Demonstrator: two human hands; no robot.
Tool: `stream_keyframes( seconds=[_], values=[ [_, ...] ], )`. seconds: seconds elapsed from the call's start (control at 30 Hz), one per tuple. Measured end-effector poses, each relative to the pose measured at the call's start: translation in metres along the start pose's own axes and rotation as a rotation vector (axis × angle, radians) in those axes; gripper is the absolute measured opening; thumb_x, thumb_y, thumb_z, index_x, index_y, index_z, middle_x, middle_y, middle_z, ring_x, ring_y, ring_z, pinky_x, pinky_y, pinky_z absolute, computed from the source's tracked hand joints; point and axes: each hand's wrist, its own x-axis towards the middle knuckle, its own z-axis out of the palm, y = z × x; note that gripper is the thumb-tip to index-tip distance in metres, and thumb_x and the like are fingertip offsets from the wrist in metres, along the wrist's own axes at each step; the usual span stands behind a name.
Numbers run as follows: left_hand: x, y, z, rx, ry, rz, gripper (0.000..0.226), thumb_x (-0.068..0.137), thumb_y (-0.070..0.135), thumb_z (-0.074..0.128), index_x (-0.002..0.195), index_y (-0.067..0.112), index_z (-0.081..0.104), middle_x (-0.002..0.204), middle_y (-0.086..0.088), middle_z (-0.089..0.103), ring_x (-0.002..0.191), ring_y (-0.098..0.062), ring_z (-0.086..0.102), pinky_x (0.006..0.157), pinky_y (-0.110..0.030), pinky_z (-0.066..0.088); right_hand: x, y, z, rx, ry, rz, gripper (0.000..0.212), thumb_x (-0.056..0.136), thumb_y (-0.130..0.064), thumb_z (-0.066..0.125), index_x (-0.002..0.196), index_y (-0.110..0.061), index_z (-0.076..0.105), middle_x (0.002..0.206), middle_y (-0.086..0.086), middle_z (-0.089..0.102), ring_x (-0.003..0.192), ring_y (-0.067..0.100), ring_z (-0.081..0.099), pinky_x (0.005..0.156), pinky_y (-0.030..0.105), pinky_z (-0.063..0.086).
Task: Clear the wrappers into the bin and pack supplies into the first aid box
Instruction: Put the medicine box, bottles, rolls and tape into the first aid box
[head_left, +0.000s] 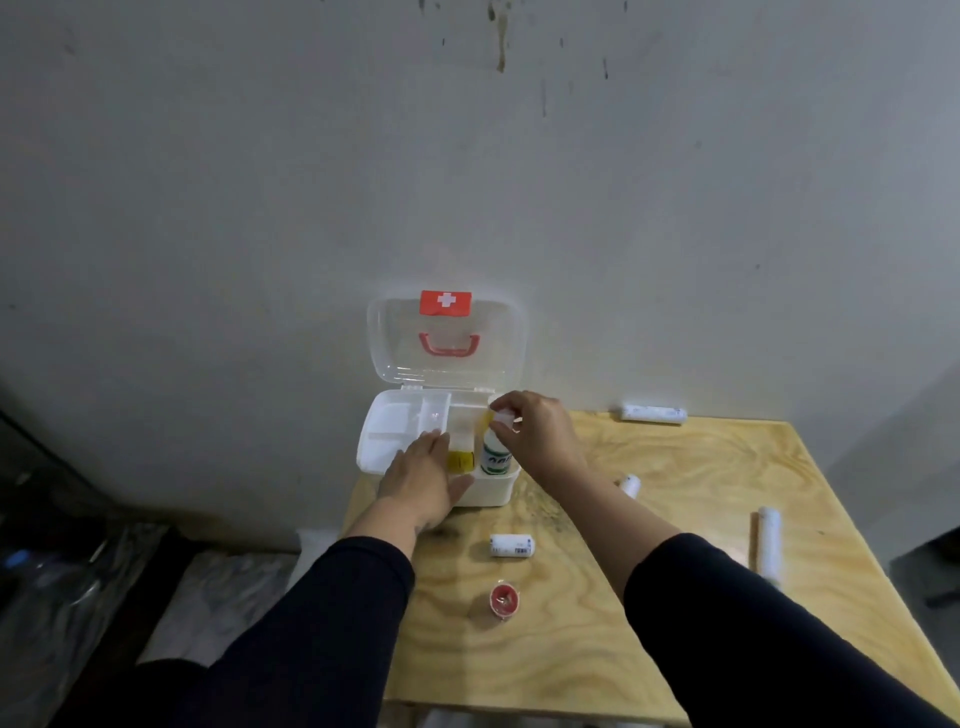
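A white first aid box (493, 491) stands open at the table's far left corner, its clear lid (395, 338) with a red cross leaning on the wall. My right hand (535, 434) grips the cap of a white bottle (496, 457) with a green label, upright in the box's right side. A yellow item (460, 459) stands next to it. My left hand (423, 478) lies flat on the box's front edge and inner tray (395, 421). White bandage rolls (512, 545) (630, 485) (654, 413) (770, 540) and a red tape roll (505, 598) lie on the table.
The plywood table (597, 649) stands against a grey wall. To its left, lower down, lie clear plastic sheeting (67, 587) and a pale surface (223, 587). The table's left and near edges drop off close to the box and my arms.
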Motion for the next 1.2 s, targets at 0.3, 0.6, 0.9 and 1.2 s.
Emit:
stream_keyframes(
  seconds=[0.3, 0.6, 0.9, 1.2],
  values=[
    [-0.002, -0.003, 0.006, 0.019, 0.019, 0.040, 0.069, 0.098, 0.046, 0.040, 0.154, 0.014, 0.014, 0.162, -0.003, 0.014, 0.149, -0.021, 0.015, 0.123, -0.039, 0.009, -0.001, 0.014, 0.024, -0.053, -0.020, 0.048, 0.025, 0.083, -0.008, 0.063, 0.107, -0.010, 0.066, 0.105, 0.009, 0.067, 0.093, 0.025, 0.062, 0.075, 0.029, 0.047],
    [0.002, 0.014, -0.016, 0.031, 0.020, 0.070, 0.065, 0.099, 0.041, 0.041, 0.152, 0.012, 0.017, 0.162, -0.004, 0.012, 0.150, -0.020, 0.009, 0.123, -0.042, 0.007, 0.000, 0.013, -0.004, -0.023, -0.075, 0.068, 0.029, 0.083, -0.015, 0.068, 0.112, -0.014, 0.066, 0.117, 0.008, 0.065, 0.109, 0.024, 0.059, 0.088, 0.031, 0.047],
    [0.013, 0.102, -0.031, 0.080, -0.002, 0.321, 0.047, 0.097, 0.029, 0.041, 0.143, 0.019, 0.040, 0.152, 0.000, 0.038, 0.137, -0.023, 0.038, 0.110, -0.037, 0.034, -0.038, 0.060, -0.079, -0.143, -0.071, 0.289, 0.028, 0.084, -0.031, 0.066, 0.110, -0.020, 0.066, 0.118, 0.002, 0.067, 0.109, 0.021, 0.061, 0.089, 0.033, 0.049],
    [0.028, 0.177, 0.016, 0.106, -0.180, 0.448, 0.043, 0.096, 0.031, 0.042, 0.139, 0.025, 0.046, 0.149, 0.003, 0.043, 0.132, -0.023, 0.045, 0.104, -0.039, 0.042, -0.093, 0.136, -0.133, -0.158, 0.090, 0.571, 0.025, 0.085, -0.026, 0.064, 0.109, -0.020, 0.067, 0.120, 0.005, 0.064, 0.100, 0.023, 0.062, 0.078, 0.030, 0.049]
  ],
)
